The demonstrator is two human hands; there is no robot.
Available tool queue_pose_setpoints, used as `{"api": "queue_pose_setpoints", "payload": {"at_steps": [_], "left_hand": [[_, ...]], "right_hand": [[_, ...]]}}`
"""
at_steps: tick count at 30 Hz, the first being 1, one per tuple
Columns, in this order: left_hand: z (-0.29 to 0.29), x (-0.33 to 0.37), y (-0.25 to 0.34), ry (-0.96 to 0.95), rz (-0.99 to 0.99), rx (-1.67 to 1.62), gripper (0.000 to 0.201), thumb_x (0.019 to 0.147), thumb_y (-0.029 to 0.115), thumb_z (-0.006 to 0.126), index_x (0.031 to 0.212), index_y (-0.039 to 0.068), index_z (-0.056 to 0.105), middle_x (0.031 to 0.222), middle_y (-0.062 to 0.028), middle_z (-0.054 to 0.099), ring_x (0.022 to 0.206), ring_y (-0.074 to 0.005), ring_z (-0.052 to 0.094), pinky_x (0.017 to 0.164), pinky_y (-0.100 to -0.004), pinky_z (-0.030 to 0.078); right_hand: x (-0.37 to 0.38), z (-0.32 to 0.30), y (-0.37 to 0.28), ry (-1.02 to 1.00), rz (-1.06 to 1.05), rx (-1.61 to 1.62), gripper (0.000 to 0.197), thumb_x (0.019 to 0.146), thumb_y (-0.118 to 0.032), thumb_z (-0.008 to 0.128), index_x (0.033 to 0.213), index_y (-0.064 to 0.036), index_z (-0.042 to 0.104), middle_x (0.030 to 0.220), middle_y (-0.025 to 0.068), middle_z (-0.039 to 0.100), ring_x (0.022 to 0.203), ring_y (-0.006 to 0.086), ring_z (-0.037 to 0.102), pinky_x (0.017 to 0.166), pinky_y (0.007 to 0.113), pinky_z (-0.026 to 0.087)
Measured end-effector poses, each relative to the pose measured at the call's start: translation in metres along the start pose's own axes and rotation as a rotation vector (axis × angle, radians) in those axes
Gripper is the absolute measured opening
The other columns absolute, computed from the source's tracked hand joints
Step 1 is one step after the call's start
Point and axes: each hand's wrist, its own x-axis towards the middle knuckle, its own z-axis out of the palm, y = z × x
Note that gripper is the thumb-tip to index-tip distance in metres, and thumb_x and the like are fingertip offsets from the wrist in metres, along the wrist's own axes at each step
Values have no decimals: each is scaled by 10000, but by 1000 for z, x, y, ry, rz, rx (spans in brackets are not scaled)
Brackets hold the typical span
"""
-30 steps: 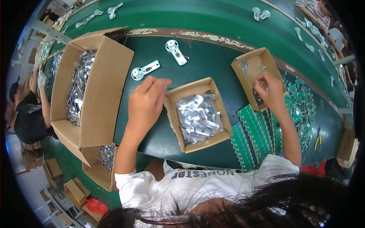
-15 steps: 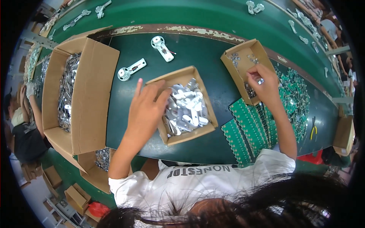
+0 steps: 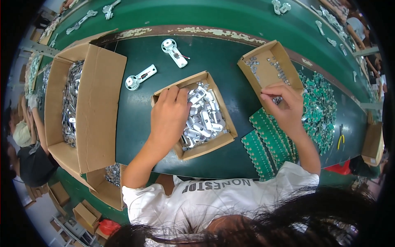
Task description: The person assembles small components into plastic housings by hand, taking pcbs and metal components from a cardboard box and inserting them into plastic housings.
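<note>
The left hand (image 3: 168,117) lies palm down, fingers loosely curled, on the metal parts (image 3: 203,119) in the middle box (image 3: 205,150); whether it holds one cannot be told. Right of that box, the right hand (image 3: 286,105) pinches small pieces (image 3: 278,100) at the smaller box (image 3: 267,72).

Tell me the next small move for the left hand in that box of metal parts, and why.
Probably close the fingers on one silver part and lift it out: the left hand lies palm-down on the heap in the middle cardboard box, while the right hand is busy at the smaller box.
</note>
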Motion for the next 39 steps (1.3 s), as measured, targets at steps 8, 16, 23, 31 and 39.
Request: {"api": "queue_pose_setpoints", "payload": {"at_steps": [8, 16, 23, 31, 39], "left_hand": [[0, 8, 11, 9, -33, 41, 153, 727, 152, 706, 847, 91, 633, 788, -38, 534, 766, -213, 573, 597, -344, 500], [-27, -1, 28, -151, -423, -1351, 144, 860, -3, 639, 985, -49, 585, 904, -87, 678, 834, -100, 645, 716, -223, 514], [-10, -12, 37, -182, -477, -1727, 174, 866, -37, 599, 1033, -66, 560, 1005, -147, 656, 898, -155, 650, 779, -285, 566], [-5, -13, 32, -281, -462, -1792, 179, 883, -10, 602, 1052, -47, 557, 974, -85, 641, 926, -107, 621, 835, -230, 495], [-1, -17, 28, -313, -466, -1859, 146, 905, 36, 593, 1028, -38, 563, 969, -74, 639, 900, -88, 611, 791, -231, 506]], "right_hand": [[-5, 16, -13, -38, -164, -110, 147, 743, 58, 701, 870, 8, 646, 834, 94, 659, 682, 179, 645, 582, 254, 512], [-3, 39, -32, -117, -40, 371, 206, 699, 76, 752, 872, 29, 651, 863, 144, 672, 725, 186, 665, 633, 247, 536], [-2, 56, -30, -47, -286, 253, 235, 677, 53, 772, 882, 3, 668, 816, 115, 657, 662, 189, 630, 550, 263, 492], [1, 58, -27, -79, -272, 189, 230, 684, -5, 763, 893, -31, 672, 804, 67, 623, 652, 174, 611, 532, 274, 470], [2, 60, -28, -114, -313, 200, 226, 672, 12, 752, 874, -29, 660, 832, 53, 604, 685, 173, 607, 530, 281, 460]]}}
